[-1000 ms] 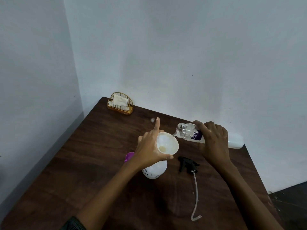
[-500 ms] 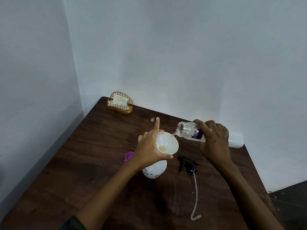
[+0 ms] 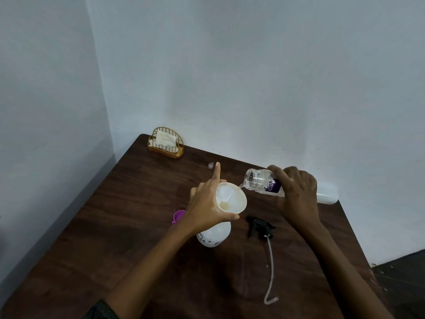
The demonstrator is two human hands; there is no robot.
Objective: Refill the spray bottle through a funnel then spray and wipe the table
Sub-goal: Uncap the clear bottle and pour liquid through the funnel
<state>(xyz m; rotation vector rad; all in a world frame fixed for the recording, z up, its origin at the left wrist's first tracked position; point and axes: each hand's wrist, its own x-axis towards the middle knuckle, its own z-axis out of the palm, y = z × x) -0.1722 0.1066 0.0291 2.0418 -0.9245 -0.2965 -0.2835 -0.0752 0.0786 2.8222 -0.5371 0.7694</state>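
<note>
A white spray bottle (image 3: 213, 236) stands on the dark wooden table (image 3: 128, 226) with a white funnel (image 3: 232, 199) in its neck. My left hand (image 3: 207, 203) grips the funnel's rim, index finger pointing up. My right hand (image 3: 296, 192) holds a clear water bottle (image 3: 259, 180) with a purple label, tipped on its side, mouth at the funnel's edge. A thin stream runs into the funnel. The black trigger head (image 3: 258, 227) with its dip tube (image 3: 271, 268) lies on the table right of the spray bottle.
A gold wire holder with white napkins (image 3: 166, 143) stands at the far left corner. A purple cap (image 3: 179, 216) lies behind my left wrist. A small clear cap (image 3: 210, 165) sits near the far edge. Walls close off the far and left sides.
The water bottle's base has risen slightly in my right hand, tipping it a little more. My left hand and the funnel have stayed put.
</note>
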